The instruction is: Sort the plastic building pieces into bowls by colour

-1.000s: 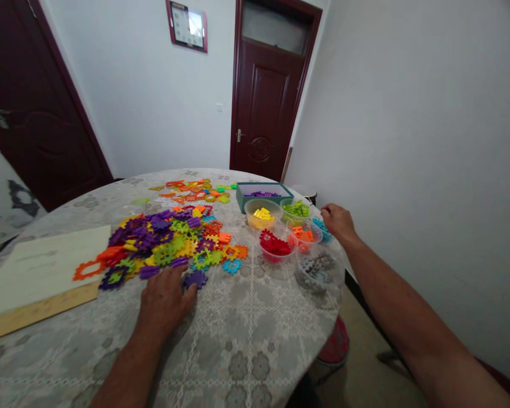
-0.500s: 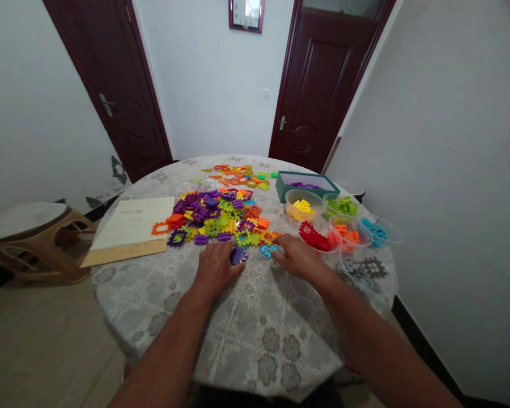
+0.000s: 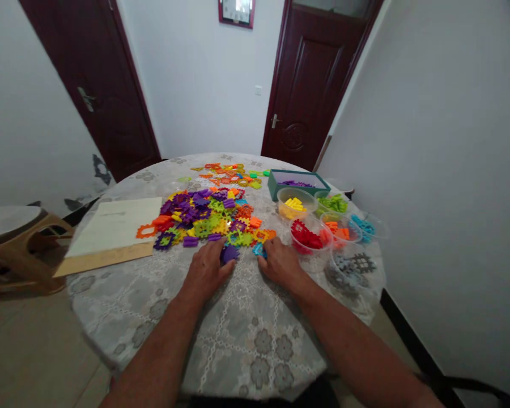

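A pile of colourful plastic interlocking building pieces lies mid-table, mostly purple, green, orange and yellow. At its near edge my left hand grips a purple building piece between thumb and fingers. My right hand is closed on a light blue building piece, whose right part the fingers hide. Both hands rest low, close to the tablecloth. Just beyond the right fingertips lies an orange piece.
Clear tubs stand at right: yellow pieces, red pieces, green, orange, blue and grey ones. Behind them is a green box with purple pieces. A pale board lies left. More orange pieces are scattered at the back.
My right hand has closed in on the light blue piece, covering more of it. The left hand keeps its hold on the purple piece. The whole view has shifted slightly.
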A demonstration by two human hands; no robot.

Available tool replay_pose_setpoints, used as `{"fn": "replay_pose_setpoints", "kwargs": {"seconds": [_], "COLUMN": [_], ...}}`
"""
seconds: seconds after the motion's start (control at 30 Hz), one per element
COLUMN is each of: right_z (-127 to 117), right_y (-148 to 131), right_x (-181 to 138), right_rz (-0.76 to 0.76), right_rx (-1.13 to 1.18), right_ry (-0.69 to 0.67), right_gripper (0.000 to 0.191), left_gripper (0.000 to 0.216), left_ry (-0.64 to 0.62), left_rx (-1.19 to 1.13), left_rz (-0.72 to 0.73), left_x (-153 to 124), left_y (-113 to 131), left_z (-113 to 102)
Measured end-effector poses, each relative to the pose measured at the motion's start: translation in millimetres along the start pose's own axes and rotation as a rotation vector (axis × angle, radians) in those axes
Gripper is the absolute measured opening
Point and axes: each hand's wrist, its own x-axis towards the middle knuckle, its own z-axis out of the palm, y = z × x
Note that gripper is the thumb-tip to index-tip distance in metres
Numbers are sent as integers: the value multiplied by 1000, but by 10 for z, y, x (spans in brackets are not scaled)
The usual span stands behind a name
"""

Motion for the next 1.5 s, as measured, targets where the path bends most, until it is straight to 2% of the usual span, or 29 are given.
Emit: {"fn": "replay_pose_setpoints", "kwargs": {"seconds": [0.17,0.33,0.37,0.43,0.5,0.57,0.63,0.7,0.77,0.87,1.0,1.13,1.37,1.5], "right_z": [-163,-597,-698,-891,-1059,-1191,-1286,-1347,-1377,-1388,-1402,-1431,-1460,-1463], "right_y": [1,241,350,643,1025,1463,1902,2284,2572,2830,2965,2961,2791,2493], "right_x": [-66,-236,-261,-281,-254,-190,-106,-23,49,131,206,228,133,23], "right_rz": [-108,-158,-143,-75,42,186,367,543,635,697,741,738,699,621], "right_rx": [296,796,884,981,1005,1037,993,804,686,587,420,254,79,37], "right_ry": [3,-20,20,195,397,489,513,480,444,380,273,252,342,458], "right_gripper": [26,26,28,31,33,36,40,34,27,21,22,22,33,38], "left_gripper": [53,53,53,53,52,52,51,51,51,50,50,49,51,51], "left_ry": [31,39,35,31,28,25,21,26,36,49,38,44,25,33], "left_rx": [1,13,18,30,35,38,42,39,23,4,12,1,26,2], "left_rz": [45,51,50,48,46,46,47,43,35,21,14,10,13,9], "left_x": [56,60,58,57,62,69,77,83,89,96,97,89,88,73], "left_y": [-123,-185,-194,-211,-225,-232,-228,-215,-197,-173,-158,-162,-219,-158], "left_z": [51,82,86,96,106,114,117,115,108,92,72,72,123,94]}}
